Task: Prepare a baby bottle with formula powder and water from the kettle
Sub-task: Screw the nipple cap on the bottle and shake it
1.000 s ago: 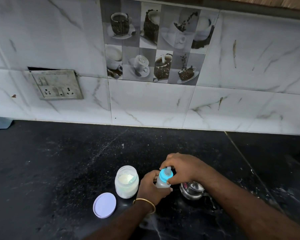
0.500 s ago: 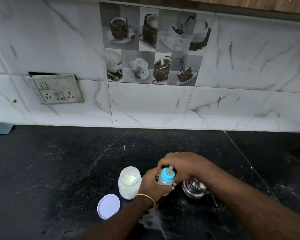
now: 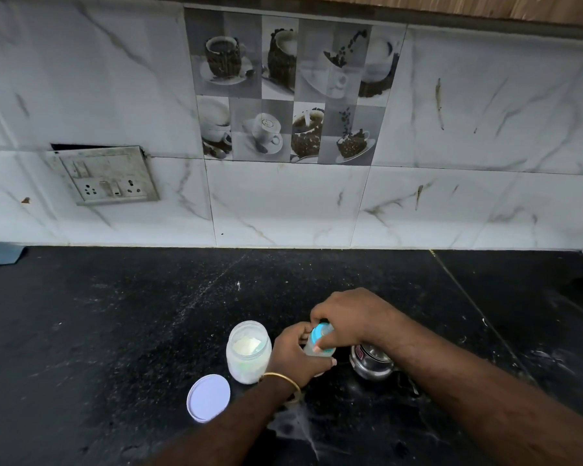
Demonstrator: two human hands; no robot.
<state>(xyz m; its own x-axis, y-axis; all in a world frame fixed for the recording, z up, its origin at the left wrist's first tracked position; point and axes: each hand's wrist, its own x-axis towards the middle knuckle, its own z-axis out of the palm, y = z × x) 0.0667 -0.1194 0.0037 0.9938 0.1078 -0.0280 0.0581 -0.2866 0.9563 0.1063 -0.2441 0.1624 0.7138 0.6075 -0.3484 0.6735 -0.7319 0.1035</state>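
Head view showed us a black stone counter [image 3: 115,331] running along a wall of white marbled tiles [image 3: 283,203], and near its front edge we found both hands busy over one small baby bottle [image 3: 312,352]. The left hand [image 3: 295,356], with a thin gold bangle [image 3: 281,379] at the wrist, was wrapped around the clear body of the bottle, its fingers curled about it from the left side. The right hand [image 3: 352,316] came in from above and behind, its fingers and thumb clamped on the blue cap ring [image 3: 318,335] at the top of the bottle; the teat itself was mostly hidden under that hand. We could not tell whether the bottle stood on the counter or was lifted just off it, nor how much it held. Just to the left of the left hand stood an open frosted jar [image 3: 248,352] with pale formula powder [image 3: 246,346] inside, and its round white lid [image 3: 208,397] lay flat on the counter nearer us, just beside the jar. To the right of the bottle, partly under the right forearm, sat a small steel kettle [image 3: 371,362]. On the wall we saw a switch and socket plate [image 3: 106,174] to the left and a panel of coffee-cup picture tiles [image 3: 290,89] above the middle. A pale wet smear [image 3: 295,427] marked the counter between the forearms.
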